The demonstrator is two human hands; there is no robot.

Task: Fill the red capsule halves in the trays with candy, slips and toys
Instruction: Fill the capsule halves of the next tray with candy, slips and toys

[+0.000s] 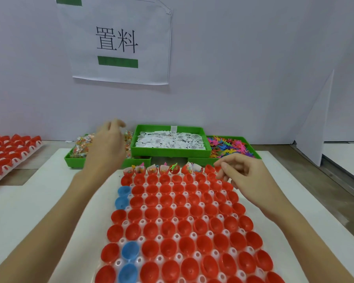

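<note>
Two bare hands reach over a white tray (119, 264) of red capsule halves (168, 248) that fills the lower middle of the frame and rests on a white desk (29, 211). A few blue halves (129, 250) sit along the tray's left side. Most red halves hold nothing; those in the farthest row (161, 169), at the centre of the frame, hold candy, paper slips and small toys.

The left hand (106, 148), left of centre, is over a green bin of wrapped candy (81, 147), fingers loosely spread and blurred; I cannot tell whether it holds anything. The right hand (243, 172), right of centre, is over the far right corner of the tray, fingers curled, fingertips near a red half; whether they pinch something I cannot tell.

Behind the tray, a green bin of white slips (170, 140) sits in the middle and a green bin of colourful toys (231, 147) to its right. A second tray of red halves (6, 152) lies at the left edge. A paper sign (119, 41) hangs on the wall above.
</note>
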